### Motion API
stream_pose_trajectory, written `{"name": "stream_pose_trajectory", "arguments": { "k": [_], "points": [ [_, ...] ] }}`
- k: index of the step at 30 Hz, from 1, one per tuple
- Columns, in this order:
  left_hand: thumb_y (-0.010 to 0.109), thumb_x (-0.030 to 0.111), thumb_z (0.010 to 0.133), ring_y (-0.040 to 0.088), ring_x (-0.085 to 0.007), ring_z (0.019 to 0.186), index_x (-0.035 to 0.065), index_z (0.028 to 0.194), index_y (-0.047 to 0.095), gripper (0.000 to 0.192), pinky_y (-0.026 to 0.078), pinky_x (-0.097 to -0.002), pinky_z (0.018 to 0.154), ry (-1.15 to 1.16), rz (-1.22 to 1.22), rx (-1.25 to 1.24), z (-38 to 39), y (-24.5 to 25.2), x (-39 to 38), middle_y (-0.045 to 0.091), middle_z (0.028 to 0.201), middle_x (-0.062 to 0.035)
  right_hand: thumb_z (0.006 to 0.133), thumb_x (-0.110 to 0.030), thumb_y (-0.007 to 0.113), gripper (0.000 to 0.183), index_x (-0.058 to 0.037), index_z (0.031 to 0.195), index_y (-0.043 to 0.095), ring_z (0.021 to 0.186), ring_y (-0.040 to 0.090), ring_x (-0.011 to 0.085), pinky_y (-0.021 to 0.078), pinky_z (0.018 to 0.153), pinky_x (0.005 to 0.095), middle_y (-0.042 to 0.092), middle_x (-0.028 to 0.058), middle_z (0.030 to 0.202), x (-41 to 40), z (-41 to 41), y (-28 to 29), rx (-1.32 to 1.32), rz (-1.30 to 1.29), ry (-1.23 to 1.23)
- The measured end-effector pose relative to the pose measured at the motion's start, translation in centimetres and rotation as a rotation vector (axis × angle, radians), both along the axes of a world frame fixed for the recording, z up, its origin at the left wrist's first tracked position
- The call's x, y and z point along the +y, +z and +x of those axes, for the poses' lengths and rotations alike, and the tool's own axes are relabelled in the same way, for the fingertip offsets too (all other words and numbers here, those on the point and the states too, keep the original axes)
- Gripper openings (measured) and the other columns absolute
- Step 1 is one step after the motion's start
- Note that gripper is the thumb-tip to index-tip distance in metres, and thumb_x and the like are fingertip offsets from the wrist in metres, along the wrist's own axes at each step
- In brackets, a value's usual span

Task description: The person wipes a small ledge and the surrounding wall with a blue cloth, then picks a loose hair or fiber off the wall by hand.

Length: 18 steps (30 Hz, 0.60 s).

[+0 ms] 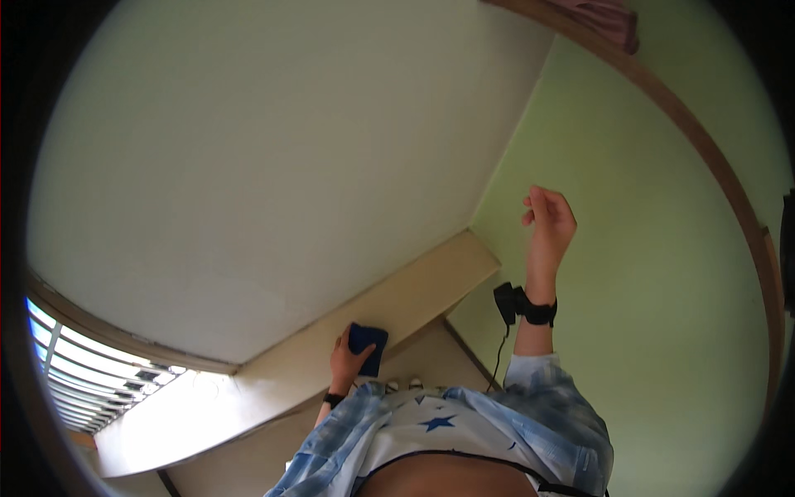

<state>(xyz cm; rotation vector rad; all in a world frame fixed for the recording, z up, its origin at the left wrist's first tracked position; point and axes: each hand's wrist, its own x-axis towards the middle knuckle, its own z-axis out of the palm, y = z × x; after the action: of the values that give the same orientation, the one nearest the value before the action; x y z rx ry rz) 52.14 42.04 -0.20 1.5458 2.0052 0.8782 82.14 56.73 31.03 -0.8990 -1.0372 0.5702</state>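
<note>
My left hand (pixel 349 360) grips a dark blue folded cloth (pixel 372 335), with the thumb across its near face. The cloth is over the cream ledge (pixel 428 282) that runs along the pale wall; whether it presses on the surface I cannot tell. My right hand (pixel 551 214) is raised in front of the green wall (pixel 646 261), its fingers curled in and nothing visible in them. A black strap with a small device (pixel 515 301) sits on that wrist, and a cable hangs from it. Another black band (pixel 333 399) circles the left wrist.
Slanting across the front is a pale wall (pixel 267 174), which meets the green one in a corner. A barred window (pixel 93 366) lets in bright light at the left. Pink fabric (pixel 602 22) hangs by a brown wooden rail (pixel 689 121). My feet (pixel 404 385) show below the ledge.
</note>
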Motion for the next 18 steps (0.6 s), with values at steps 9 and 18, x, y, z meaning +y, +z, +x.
{"name": "stream_pose_trajectory", "arguments": {
  "k": [9,18],
  "points": [
    [0.075,0.046,0.067,0.059,-0.0357,0.098,0.0058,0.131,0.043,0.082,0.049,-0.0421,0.081,-0.017,0.036,-0.043,-0.6,-1.4,0.2,0.058,0.111,-0.0204,0.085,-0.014,0.065,0.013,-0.0014,0.085,0.064,0.061,0.051,0.0066,0.0386,0.052,0.0211,0.060,0.0032,0.072,-0.6,6.6,0.4,0.094,0.048,-0.196],
    [0.075,0.045,0.067,0.059,-0.0361,0.099,0.0051,0.131,0.043,0.082,0.049,-0.0424,0.081,-0.021,0.032,-0.047,-0.3,-0.9,0.3,0.057,0.112,-0.0207,0.085,-0.019,0.067,0.016,-0.0032,0.084,0.063,0.057,0.048,0.0058,0.0387,0.053,0.0204,0.060,0.0021,0.072,-0.7,10.6,-0.9,0.166,0.042,-0.319]
  ]
}}
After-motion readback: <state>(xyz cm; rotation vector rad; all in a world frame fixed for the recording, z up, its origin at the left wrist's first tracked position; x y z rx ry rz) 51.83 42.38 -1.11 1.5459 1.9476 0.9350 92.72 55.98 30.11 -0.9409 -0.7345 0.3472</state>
